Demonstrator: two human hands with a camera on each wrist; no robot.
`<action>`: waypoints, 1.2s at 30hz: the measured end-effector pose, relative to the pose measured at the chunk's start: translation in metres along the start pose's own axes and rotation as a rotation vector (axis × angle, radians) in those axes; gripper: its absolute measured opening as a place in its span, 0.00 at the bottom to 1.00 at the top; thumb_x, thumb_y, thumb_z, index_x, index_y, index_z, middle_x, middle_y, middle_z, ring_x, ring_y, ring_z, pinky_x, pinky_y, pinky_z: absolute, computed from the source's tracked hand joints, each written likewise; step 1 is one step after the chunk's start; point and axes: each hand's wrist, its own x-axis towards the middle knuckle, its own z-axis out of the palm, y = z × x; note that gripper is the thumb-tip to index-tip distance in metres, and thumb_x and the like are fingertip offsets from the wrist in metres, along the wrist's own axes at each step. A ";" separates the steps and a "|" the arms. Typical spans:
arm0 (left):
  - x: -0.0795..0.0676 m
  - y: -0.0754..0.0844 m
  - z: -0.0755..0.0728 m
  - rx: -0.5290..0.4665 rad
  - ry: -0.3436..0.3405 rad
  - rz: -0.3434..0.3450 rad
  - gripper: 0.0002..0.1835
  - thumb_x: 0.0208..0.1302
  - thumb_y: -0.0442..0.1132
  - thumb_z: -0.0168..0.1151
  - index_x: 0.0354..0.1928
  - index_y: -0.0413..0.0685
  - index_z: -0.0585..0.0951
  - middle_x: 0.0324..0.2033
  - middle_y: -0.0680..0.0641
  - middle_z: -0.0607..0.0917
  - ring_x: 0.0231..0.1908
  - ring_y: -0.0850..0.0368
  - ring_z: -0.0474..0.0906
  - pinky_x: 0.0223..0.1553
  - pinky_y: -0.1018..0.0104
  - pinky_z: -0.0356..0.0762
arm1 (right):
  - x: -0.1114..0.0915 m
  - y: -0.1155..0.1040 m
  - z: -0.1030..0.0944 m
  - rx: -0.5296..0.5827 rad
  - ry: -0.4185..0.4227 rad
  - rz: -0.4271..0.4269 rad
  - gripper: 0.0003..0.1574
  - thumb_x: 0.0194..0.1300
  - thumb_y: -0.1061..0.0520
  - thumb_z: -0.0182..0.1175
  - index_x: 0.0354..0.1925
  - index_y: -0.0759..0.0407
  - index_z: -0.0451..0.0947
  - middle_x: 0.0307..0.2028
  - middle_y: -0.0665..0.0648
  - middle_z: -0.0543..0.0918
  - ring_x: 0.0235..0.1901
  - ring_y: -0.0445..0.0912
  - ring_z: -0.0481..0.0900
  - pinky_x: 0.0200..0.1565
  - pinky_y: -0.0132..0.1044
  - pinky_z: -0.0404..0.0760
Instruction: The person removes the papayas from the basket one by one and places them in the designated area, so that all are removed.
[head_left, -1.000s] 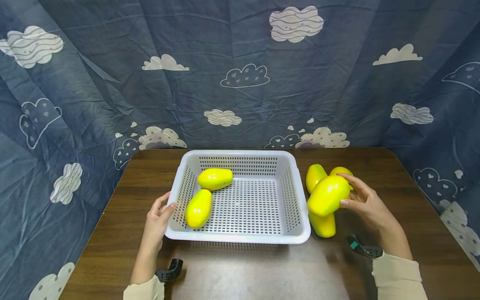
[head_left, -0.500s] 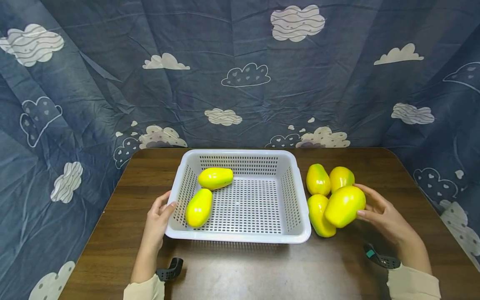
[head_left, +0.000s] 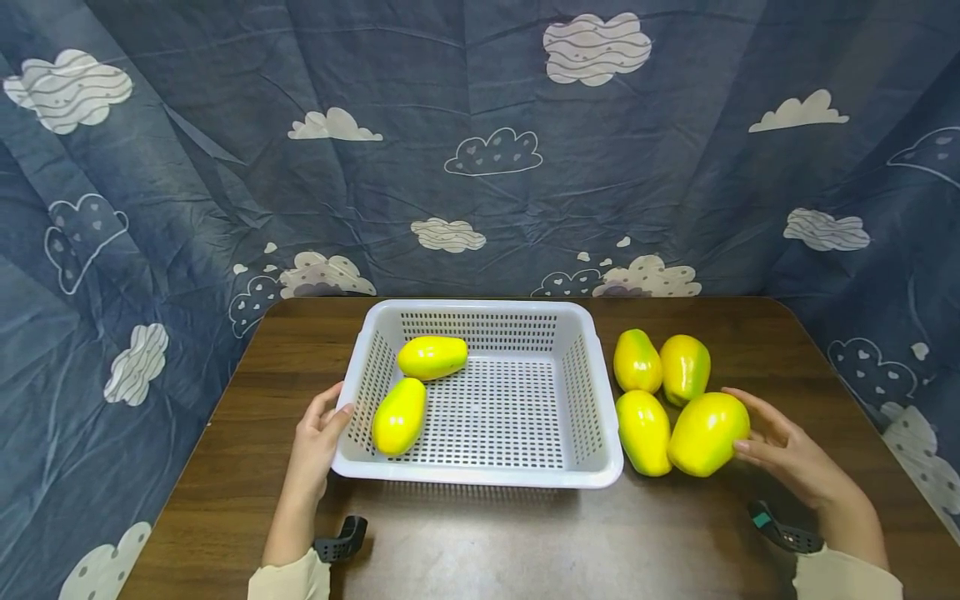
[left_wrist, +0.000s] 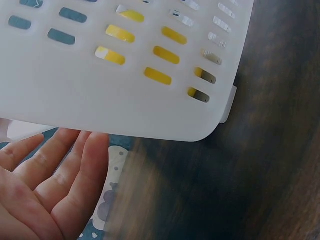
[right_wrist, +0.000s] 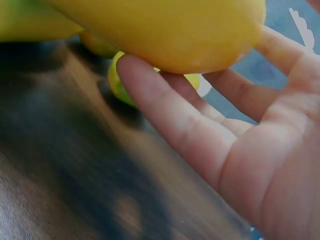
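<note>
Fruit (head_left: 708, 433), glossy yellow, is in the right hand (head_left: 795, 454), to the right of the basket. Grip, right: thumb and fingers curve round the near end of the fruit and pinch it; in the right wrist view the fingers reach along its underside. Contact between this fruit and the table: cannot tell. It is the front right member of a cluster of four. Others: back left fruit (head_left: 637, 360), back right fruit (head_left: 685, 369), front left fruit (head_left: 645, 432). Held and front left ones meet in the head view; whether they touch, cannot tell.

Left hand (head_left: 313, 437) at the left side of a white basket (head_left: 480, 476) with slotted walls. Grip, left: thumb over the rim, fingers at the outer side, pinching the edge between them; in the left wrist view the fingertips pass out of sight behind the plastic. Two yellow fruits inside, both toward the left: rear one (head_left: 432, 357) lying crosswise, front one (head_left: 399, 417) slanting, narrower end away from the person.

Support: dark brown wooden table (head_left: 495, 546). Backdrop: blue cloth (head_left: 420, 79) with pale clouds. Black straps on both wrists: left strap (head_left: 341, 539), right strap (head_left: 787, 533). Sleeves cream.
</note>
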 end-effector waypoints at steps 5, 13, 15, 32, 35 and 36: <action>0.000 0.000 0.000 0.005 0.000 -0.004 0.22 0.66 0.42 0.50 0.61 0.52 0.65 0.51 0.36 0.75 0.44 0.46 0.77 0.37 0.58 0.78 | -0.001 0.007 -0.005 0.033 -0.057 0.011 0.41 0.61 0.76 0.39 0.69 0.59 0.41 0.60 0.46 0.61 0.52 0.41 0.70 0.45 0.37 0.74; 0.000 0.001 0.001 0.001 -0.004 -0.012 0.22 0.66 0.42 0.50 0.61 0.52 0.65 0.52 0.37 0.75 0.46 0.44 0.75 0.38 0.57 0.77 | -0.001 0.021 -0.003 0.010 -0.056 0.071 0.39 0.63 0.74 0.40 0.69 0.58 0.41 0.60 0.44 0.60 0.51 0.41 0.71 0.45 0.36 0.73; 0.000 0.000 0.001 0.003 -0.002 -0.012 0.22 0.66 0.42 0.51 0.61 0.52 0.65 0.51 0.37 0.75 0.46 0.44 0.76 0.38 0.57 0.77 | -0.001 0.024 -0.001 -0.009 -0.034 0.087 0.39 0.63 0.73 0.41 0.68 0.58 0.42 0.59 0.43 0.60 0.51 0.41 0.71 0.45 0.35 0.73; 0.000 -0.002 0.000 -0.012 0.001 -0.004 0.22 0.66 0.41 0.51 0.61 0.52 0.65 0.50 0.36 0.75 0.43 0.45 0.77 0.36 0.58 0.78 | 0.006 0.031 0.017 -0.104 0.174 0.059 0.33 0.66 0.67 0.45 0.66 0.62 0.48 0.56 0.45 0.61 0.49 0.34 0.69 0.44 0.28 0.73; 0.000 -0.002 0.001 -0.010 0.002 -0.005 0.21 0.66 0.41 0.50 0.61 0.52 0.65 0.50 0.36 0.75 0.43 0.45 0.77 0.36 0.57 0.78 | 0.006 0.032 0.019 -0.096 0.204 0.052 0.32 0.66 0.67 0.45 0.66 0.62 0.49 0.55 0.45 0.62 0.48 0.33 0.69 0.44 0.28 0.73; 0.000 -0.002 0.001 -0.010 0.001 -0.005 0.21 0.66 0.41 0.50 0.61 0.52 0.65 0.50 0.36 0.75 0.43 0.45 0.77 0.36 0.57 0.78 | 0.006 0.032 0.019 -0.092 0.210 0.049 0.31 0.66 0.67 0.45 0.66 0.62 0.50 0.55 0.45 0.63 0.48 0.33 0.69 0.44 0.27 0.73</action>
